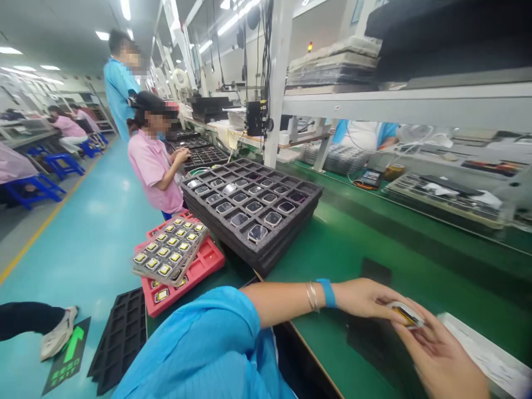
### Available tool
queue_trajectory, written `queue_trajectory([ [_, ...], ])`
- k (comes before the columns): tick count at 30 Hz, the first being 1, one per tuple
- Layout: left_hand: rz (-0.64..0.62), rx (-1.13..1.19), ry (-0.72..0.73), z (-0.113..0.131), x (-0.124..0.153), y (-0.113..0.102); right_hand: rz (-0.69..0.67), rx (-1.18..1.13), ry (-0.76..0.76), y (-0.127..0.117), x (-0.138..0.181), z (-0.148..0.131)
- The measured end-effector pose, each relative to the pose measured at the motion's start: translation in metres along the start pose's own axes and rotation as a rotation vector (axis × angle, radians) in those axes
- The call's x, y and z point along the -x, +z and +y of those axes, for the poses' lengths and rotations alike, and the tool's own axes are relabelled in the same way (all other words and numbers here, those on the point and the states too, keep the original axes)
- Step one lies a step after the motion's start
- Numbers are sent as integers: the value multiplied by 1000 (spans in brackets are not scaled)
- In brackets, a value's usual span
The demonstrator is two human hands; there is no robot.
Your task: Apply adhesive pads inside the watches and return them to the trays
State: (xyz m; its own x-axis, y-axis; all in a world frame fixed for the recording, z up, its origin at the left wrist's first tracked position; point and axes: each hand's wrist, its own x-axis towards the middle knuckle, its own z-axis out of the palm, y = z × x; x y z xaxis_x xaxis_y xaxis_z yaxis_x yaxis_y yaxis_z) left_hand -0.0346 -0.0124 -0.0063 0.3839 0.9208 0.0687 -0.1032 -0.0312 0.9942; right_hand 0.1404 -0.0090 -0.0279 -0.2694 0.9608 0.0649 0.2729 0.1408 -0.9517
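**Both hands meet on a small part over the green table**

Nearest the camera, the left hand [366,299] reaches across from a blue sleeve [208,349], with thin bangles and a blue wristband [328,292] at the wrist. Its thumb and fingers are closed on a small part [405,314], a flat rectangular piece with a pale edge and a dark and yellow face. The part is held just above the green table [374,249], at the lower right of the view.

The right hand [440,360] comes up from below and its fingertips touch the right end of the part. It is blurred, so I cannot tell whether those fingers grip the part or only rest against it. A white sheet [486,354] lies on the table just beside this hand.

Further along the table stands a stack of black trays [253,221] with clear-faced pieces in the pockets. At its left a grey tray [170,249] of yellow-faced pieces lies tilted on a red tray [195,271]. A black tray [120,338] lies on the floor below, near a green arrow mark [70,346].

Beyond, a co-worker in pink [153,166] works at the next place, and a person in blue [118,83] stands behind. A grey shelf [407,102] runs above the table.
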Motion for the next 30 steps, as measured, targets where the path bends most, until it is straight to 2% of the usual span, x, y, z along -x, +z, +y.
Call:
queue_trajectory([
  [2, 115, -116, -1, 22, 36, 7, -129, -104, 62, -1, 6, -14],
  [3, 135, -89, -9, 34, 58, 8, -185, -159, 78, -2, 7, -19],
  [4, 144, 38, -2, 48, 80, 8, -213, -206, 83, -3, 8, -23],
  [6, 137, 341, 6, 78, 126, 1, -173, -284, 101, -4, 7, -28],
  [7, 151, 428, 18, 95, 148, -5, -128, -308, 125, -4, 6, -29],
  [8, 223, 451, 53, 112, 168, -13, -77, -322, 149, -4, 5, -29],
  [10, 453, 303, 123, 141, 200, -34, 5, -320, 178, -4, 2, -28],
  [13, 925, -313, 260, 165, 230, -76, 75, -206, 184, -6, 0, -21],
  [15, 1161, -820, 299, 170, 240, -108, 104, -36, 188, -8, -2, -15],
  [16, 1219, -1037, 280, 172, 243, -126, 111, 56, 193, -8, -3, -13],
  [17, 1242, -1209, 236, 175, 245, -144, 114, 138, 196, -9, -4, -11],
  [19, 1227, -1412, 107, 182, 244, -182, 102, 247, 195, -9, -6, -9],
  [22, 1221, -1480, -152, 196, 234, -242, 84, 296, 174, -8, -7, -9],
  [25, 1260, -1390, -471, 201, 221, -296, 103, 303, 165, -9, -8, -8],
  [28, 1244, -1329, -633, 194, 214, -329, 111, 303, 205, -9, -8, -8],
  [30, 1206, -1339, -666, 191, 211, -336, 114, 281, 235, -8, -9, -9],
])
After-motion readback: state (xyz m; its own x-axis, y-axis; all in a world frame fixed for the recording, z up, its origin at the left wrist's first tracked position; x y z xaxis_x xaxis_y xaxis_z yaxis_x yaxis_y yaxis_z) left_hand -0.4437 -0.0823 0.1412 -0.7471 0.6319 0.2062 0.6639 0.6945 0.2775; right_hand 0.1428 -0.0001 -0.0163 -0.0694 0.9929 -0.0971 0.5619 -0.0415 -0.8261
